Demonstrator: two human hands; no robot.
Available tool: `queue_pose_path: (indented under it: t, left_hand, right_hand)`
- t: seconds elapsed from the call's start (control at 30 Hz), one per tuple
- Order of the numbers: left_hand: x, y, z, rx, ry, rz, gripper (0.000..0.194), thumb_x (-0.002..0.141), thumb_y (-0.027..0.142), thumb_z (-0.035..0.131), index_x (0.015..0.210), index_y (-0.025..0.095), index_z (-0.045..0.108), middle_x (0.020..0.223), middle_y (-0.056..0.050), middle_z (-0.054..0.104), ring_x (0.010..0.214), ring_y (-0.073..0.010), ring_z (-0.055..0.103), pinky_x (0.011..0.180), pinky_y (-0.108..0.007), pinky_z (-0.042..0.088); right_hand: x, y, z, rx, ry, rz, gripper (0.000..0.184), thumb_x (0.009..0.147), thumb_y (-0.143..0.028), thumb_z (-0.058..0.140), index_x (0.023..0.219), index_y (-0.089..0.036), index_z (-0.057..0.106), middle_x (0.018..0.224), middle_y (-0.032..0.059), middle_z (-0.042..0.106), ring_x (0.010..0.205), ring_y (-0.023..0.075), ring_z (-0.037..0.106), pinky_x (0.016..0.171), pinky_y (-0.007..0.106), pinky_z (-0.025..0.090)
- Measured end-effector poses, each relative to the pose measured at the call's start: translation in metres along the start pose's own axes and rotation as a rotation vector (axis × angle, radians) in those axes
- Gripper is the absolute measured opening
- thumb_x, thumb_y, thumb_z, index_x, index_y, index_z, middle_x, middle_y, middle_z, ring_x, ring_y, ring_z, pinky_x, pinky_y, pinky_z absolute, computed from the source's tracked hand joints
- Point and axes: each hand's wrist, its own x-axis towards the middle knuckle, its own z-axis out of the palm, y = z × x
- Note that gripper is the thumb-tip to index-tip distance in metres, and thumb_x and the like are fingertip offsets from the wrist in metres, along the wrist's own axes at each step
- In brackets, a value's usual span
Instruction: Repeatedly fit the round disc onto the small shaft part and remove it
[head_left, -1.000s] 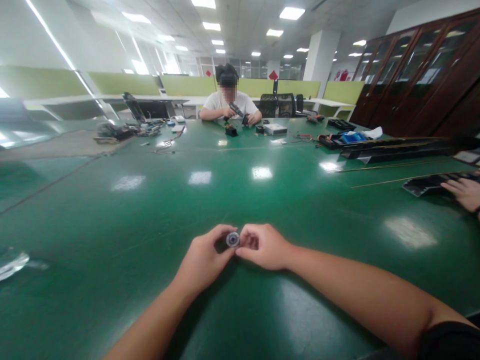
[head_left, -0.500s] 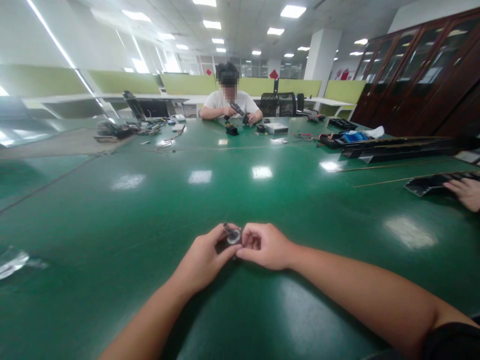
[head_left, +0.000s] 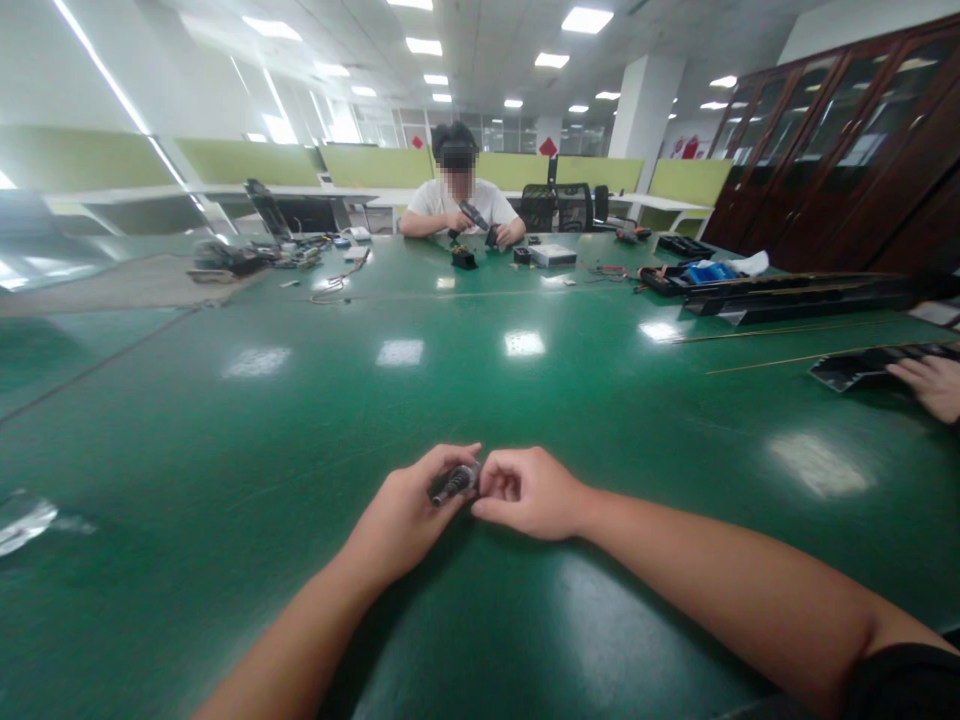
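Observation:
A small dark metal part with a stubby ridged shaft and a round, shiny flange [head_left: 455, 484] is held just above the table in front of me. My left hand [head_left: 409, 510] is closed round it, thumb and fingers on its sides, and the shaft points down to the left. Against the part's right edge, my right hand [head_left: 529, 492] is pinched with curled fingers. Its fingertips hide whatever lies between them, and part of the flange is covered too.
The green table [head_left: 337, 400] stretches ahead. Across it sits a person in a white shirt [head_left: 461, 205], holding a dark tool. Black metal channels [head_left: 795, 297] lie to the right, near another person's hand [head_left: 930, 385]. Clear plastic [head_left: 26, 522] lies at the left; electronics clutter [head_left: 292, 255] is farther back.
The metal part has turned in my left hand: its shaft pointed up and now tips down to the left. My right hand has barely moved.

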Motion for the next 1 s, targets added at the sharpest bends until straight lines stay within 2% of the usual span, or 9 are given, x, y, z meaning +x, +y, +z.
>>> queue_pose_path:
  t: [0.27, 0.57, 0.83, 1.0]
  left_hand:
    - [0.0011, -0.0001, -0.0003, 0.081, 0.041, 0.042, 0.03, 0.089, 0.034, 0.063, 0.119, 0.029, 0.062, 0.118, 0.0, 0.069, 0.108, -0.018, 0.065, 0.1, -0.033, 0.051]
    - [0.0021, 0.0021, -0.001, 0.136, 0.062, 0.14, 0.022, 0.089, 0.026, 0.06, 0.11, 0.023, 0.065, 0.112, -0.004, 0.068, 0.105, -0.0184, 0.063, 0.098, -0.033, 0.05]
    - [0.0019, 0.0064, -0.0057, 0.193, 0.034, 0.112, 0.026, 0.092, 0.038, 0.058, 0.111, 0.024, 0.069, 0.11, -0.007, 0.066, 0.101, -0.0202, 0.062, 0.091, -0.033, 0.052]
    - [-0.0003, 0.0045, -0.0052, 0.245, 0.018, 0.087, 0.032, 0.092, 0.041, 0.058, 0.12, 0.029, 0.066, 0.11, -0.006, 0.063, 0.099, -0.0198, 0.061, 0.085, -0.03, 0.052]
  right_hand:
    - [0.0008, 0.0015, 0.0006, -0.001, -0.003, 0.018, 0.019, 0.078, -0.032, 0.074, 0.084, -0.018, 0.062, 0.066, -0.0039, 0.058, 0.057, 0.0094, 0.053, 0.054, 0.02, 0.04]
    - [0.001, 0.0028, 0.0014, 0.014, 0.008, 0.019, 0.018, 0.079, -0.031, 0.073, 0.089, -0.018, 0.065, 0.068, -0.0034, 0.061, 0.058, 0.0093, 0.054, 0.055, 0.021, 0.041]
    - [-0.0004, -0.0021, -0.0001, 0.08, 0.139, -0.01, 0.025, 0.08, -0.028, 0.07, 0.102, -0.019, 0.061, 0.075, -0.0026, 0.062, 0.06, 0.0097, 0.054, 0.057, 0.021, 0.044]
    - [0.0001, -0.0008, -0.0001, 0.034, 0.216, -0.022, 0.03, 0.078, -0.024, 0.07, 0.107, -0.021, 0.061, 0.088, 0.0003, 0.066, 0.072, 0.0134, 0.061, 0.067, 0.024, 0.048]
